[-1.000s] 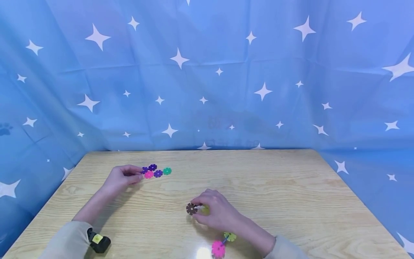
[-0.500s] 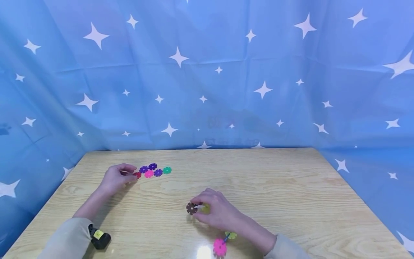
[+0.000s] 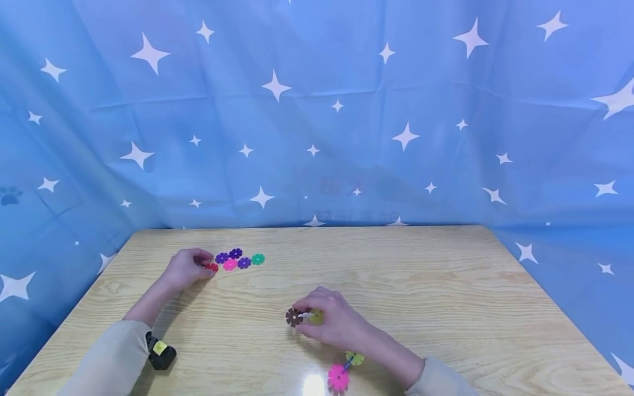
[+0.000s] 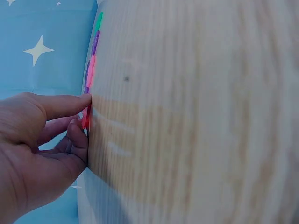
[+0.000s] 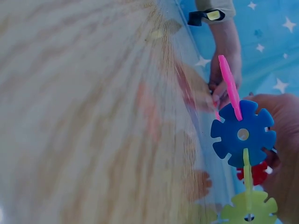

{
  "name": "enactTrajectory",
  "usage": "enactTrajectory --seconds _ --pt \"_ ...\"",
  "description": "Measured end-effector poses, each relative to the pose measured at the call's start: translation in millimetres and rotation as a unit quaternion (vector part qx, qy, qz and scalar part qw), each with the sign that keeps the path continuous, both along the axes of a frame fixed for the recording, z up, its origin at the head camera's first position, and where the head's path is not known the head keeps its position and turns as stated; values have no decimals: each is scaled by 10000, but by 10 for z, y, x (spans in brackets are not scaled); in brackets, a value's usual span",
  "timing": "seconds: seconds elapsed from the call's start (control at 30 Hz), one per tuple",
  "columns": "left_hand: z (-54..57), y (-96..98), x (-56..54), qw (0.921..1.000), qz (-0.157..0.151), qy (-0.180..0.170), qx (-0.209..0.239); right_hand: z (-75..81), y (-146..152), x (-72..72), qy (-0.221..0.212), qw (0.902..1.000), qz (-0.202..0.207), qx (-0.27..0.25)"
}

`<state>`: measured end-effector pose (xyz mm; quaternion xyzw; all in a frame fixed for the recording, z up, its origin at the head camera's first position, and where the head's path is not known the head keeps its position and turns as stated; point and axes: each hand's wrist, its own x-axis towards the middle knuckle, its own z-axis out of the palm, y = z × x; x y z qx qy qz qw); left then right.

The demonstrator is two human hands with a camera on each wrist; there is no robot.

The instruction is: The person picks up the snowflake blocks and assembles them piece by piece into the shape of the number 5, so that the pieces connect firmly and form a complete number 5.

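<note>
My left hand (image 3: 187,269) is at the far left of the table, thumb and fingertips low around a red snowflake disc (image 3: 212,267). In the left wrist view that red disc shows edge-on between index finger and thumb. Near the table's middle, my right hand (image 3: 333,322) pinches a chain of interlocked notched discs. Its brown disc (image 3: 294,317) sticks out left of the fingers, beside a white one (image 3: 306,316) and a yellow one (image 3: 316,317). From under the wrist come a yellow-green disc (image 3: 354,358), a blue disc (image 5: 243,134) and a pink disc (image 3: 338,378). The palm hides part of the chain.
Right of the left hand lie loose discs: purple ones (image 3: 222,258), a pink one (image 3: 230,265) and a green one (image 3: 257,259). A black wrist device (image 3: 161,353) sits on the left forearm. Behind the wooden table (image 3: 421,275) hangs a blue star-patterned curtain (image 3: 317,121).
My left hand first drew back leftward from the purple disc, uncovering the red one, then closed its fingers around the red one. The right hand and its chain have hardly moved.
</note>
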<state>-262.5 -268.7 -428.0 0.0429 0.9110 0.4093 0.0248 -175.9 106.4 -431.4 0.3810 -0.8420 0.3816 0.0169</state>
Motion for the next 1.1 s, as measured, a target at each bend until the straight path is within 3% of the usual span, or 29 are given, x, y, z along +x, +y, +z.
enactTrajectory --seconds 0.4,0.57,0.93,1.1 --pt "14 -30 100 9994 -337 -98 -58 -4 -25 -6 31 9998 175 90" --pt "26 14 151 9977 -556 -312 245 -4 -13 4 50 9998 163 104" --pt "25 164 263 9893 -1193 -461 699 9 3 8 -76 9998 60 172" --pt "50 322 304 9804 -1652 -547 920 7 10 11 -63 9999 103 119"
